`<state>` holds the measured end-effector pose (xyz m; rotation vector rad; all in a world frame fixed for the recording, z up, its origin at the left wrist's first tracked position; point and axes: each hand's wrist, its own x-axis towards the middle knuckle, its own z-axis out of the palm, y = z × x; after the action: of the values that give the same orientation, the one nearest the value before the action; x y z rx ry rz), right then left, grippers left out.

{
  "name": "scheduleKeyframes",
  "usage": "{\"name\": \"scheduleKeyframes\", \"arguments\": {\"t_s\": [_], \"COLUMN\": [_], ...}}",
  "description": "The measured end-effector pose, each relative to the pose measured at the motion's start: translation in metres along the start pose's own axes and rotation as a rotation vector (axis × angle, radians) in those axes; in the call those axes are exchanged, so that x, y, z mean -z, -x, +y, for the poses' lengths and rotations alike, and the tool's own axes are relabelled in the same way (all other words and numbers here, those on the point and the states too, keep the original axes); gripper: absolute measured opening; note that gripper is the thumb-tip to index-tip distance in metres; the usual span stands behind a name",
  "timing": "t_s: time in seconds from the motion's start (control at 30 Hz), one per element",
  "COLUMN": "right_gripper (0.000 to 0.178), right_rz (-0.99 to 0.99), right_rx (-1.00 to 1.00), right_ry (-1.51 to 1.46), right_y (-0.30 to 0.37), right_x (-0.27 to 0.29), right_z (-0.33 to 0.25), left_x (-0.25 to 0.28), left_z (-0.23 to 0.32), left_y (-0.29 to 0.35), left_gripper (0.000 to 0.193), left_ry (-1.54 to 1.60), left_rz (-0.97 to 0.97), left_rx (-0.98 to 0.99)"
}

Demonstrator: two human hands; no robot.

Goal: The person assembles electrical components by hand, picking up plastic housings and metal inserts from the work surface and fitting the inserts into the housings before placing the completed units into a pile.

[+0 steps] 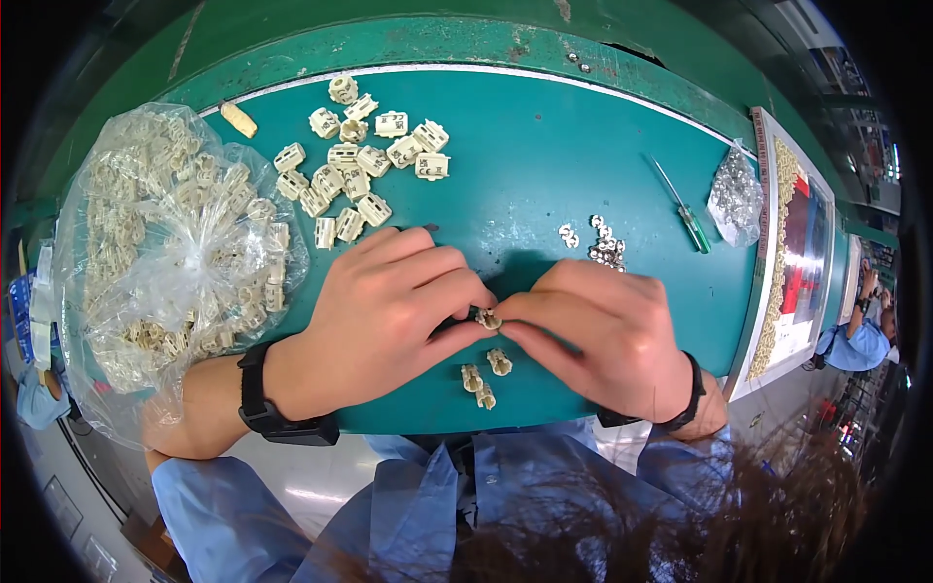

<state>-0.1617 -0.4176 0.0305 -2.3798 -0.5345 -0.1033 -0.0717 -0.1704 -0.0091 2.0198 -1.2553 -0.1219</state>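
Between left hand (389,316) and right hand (603,335), a blocky cream plastic clip (488,318).

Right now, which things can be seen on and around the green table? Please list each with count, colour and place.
table: one, green, centre
plastic bag of parts: one, clear, cream parts, left
loose plastic parts: about twenty, cream, far left of centre
small metal pieces: small cluster, silver, right of centre
screwdriver: one, green handle, right
small bag: one, clear, silver contents, right
finished parts: three, cream, near edge
held part: one, cream, between both hands
left hand: black wristband
right hand: black wristband
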Motion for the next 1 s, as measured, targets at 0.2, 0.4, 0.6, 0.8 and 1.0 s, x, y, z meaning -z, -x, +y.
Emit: {"name": "scheduleKeyframes", "arguments": {"t_s": [0.2,0.4,0.6,0.8,1.0], "right_gripper": [0.02,0.02,0.018,0.015,0.014], "right_rz": [0.006,-0.195,-0.294,-0.332,-0.205], "right_rx": [-0.227,-0.179,-0.176,-0.15,-0.229], "right_ry": [0.045,0.075,0.165,0.133,-0.159], "right_y": [0.006,0.012,0.011,0.007,0.008], "right_x": [0.058,0.064,0.058,0.058,0.05], "right_z": [0.027,0.035,0.032,0.028,0.024], "left_x": [0.009,0.013,0.013,0.024,0.081], "left_z": [-0.009,-0.011,-0.014,-0.011,-0.006], "left_y": [0.003,0.004,0.004,0.005,-0.016], "left_gripper": [0.031,0.035,0.038,0.039,0.038], "left_ry": [0.05,0.042,0.034,0.022,-0.198], "left_rz": [-0.099,-0.228,-0.245,-0.269,0.046], "left_rx": [-0.107,-0.243,-0.266,-0.254,0.093]}}
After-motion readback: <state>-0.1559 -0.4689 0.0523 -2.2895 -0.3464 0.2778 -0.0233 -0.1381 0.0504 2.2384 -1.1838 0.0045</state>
